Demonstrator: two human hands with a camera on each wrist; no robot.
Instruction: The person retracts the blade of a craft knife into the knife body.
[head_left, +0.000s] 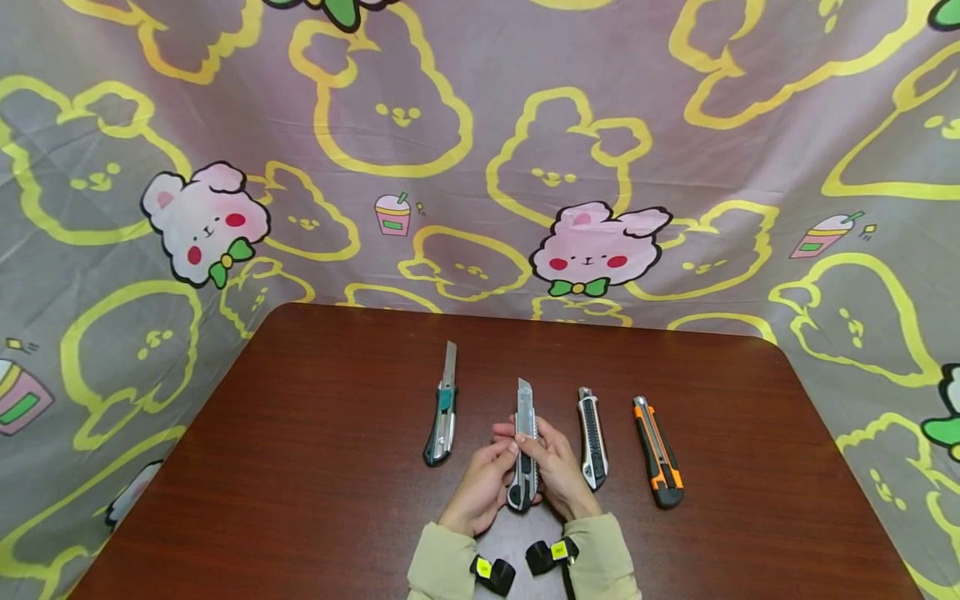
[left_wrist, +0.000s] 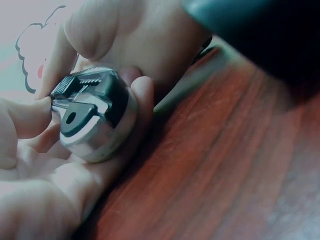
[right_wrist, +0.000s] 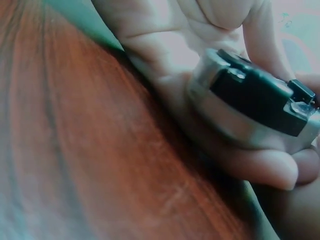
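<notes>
A silver and black snap-off utility knife (head_left: 524,467) is held between both hands, its blade extended and pointing away from me. My left hand (head_left: 480,487) grips it from the left, with the thumb against the handle's side. From the right, my right hand (head_left: 561,471) holds the handle, its thumb on the upper part near the slider. Fingers of both hands curl under the knife. In the left wrist view the handle's rounded butt (left_wrist: 100,120) faces the camera. The right wrist view shows the handle's black and silver side (right_wrist: 250,100) close up.
On the brown wooden table (head_left: 315,467) lies a green and silver utility knife (head_left: 443,408), blade out, left of the hands. To the right lie a silver and black knife (head_left: 592,437) and an orange and black one (head_left: 657,454). A patterned curtain (head_left: 465,200) hangs behind.
</notes>
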